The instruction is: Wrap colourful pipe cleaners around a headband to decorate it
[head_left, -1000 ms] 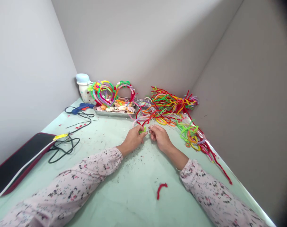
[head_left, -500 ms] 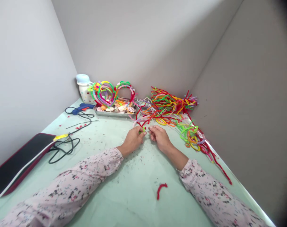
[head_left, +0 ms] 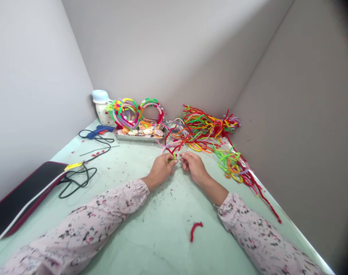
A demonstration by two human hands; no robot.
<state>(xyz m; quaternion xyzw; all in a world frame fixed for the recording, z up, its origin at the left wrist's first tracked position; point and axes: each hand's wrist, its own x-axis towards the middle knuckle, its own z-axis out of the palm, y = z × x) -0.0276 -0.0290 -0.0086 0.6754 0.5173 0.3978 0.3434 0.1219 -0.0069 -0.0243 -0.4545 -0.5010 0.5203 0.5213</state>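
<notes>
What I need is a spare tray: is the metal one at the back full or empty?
Full-looking, not empty: shells show above the near rim of the metal tray; its floor cannot be seen.

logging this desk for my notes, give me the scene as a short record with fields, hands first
left hand: holds a green piece
right hand: appears to pinch a thin strand; close to the left hand
back: tray of shells, headbands above them
back left: cup, blue tool with cord
left: black pad
right: pipe cleaners, heaped and tangled
front: red piece on the table
</notes>
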